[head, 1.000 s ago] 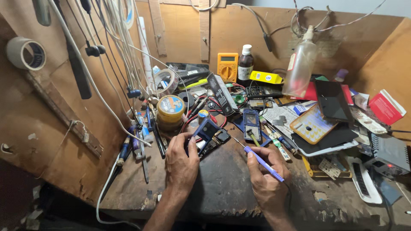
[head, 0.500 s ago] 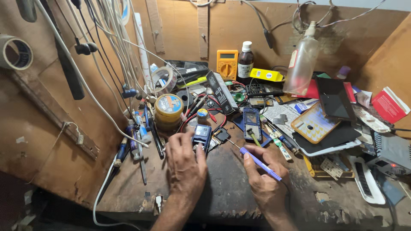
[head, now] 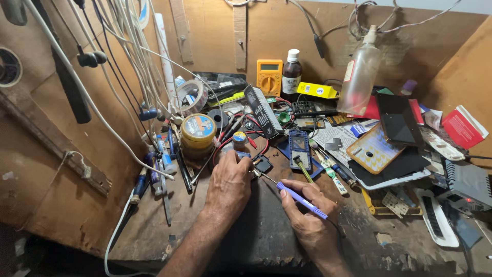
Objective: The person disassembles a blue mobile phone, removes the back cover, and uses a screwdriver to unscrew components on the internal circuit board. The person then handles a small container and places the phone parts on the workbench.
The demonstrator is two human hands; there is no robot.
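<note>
Purple-handled soldering iron [head: 302, 201] sits pinched in the right hand [head: 307, 220], fingers closed around it, tip pointing toward ten o'clock. At that tip, the left hand [head: 228, 187] presses flat on a small blue phone part [head: 241, 154], just below the yellow tin [head: 198, 131].

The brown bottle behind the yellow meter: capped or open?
Capped. The brown bottle stands upright against the back wall with a white cap on its neck, beside the yellow meter.

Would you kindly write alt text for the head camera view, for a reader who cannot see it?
Two bare hands work at a cluttered wooden bench: the right hand holds a purple-handled soldering iron, its tip beside a small dark part under the left hand. A yellow multimeter stands behind.
</note>
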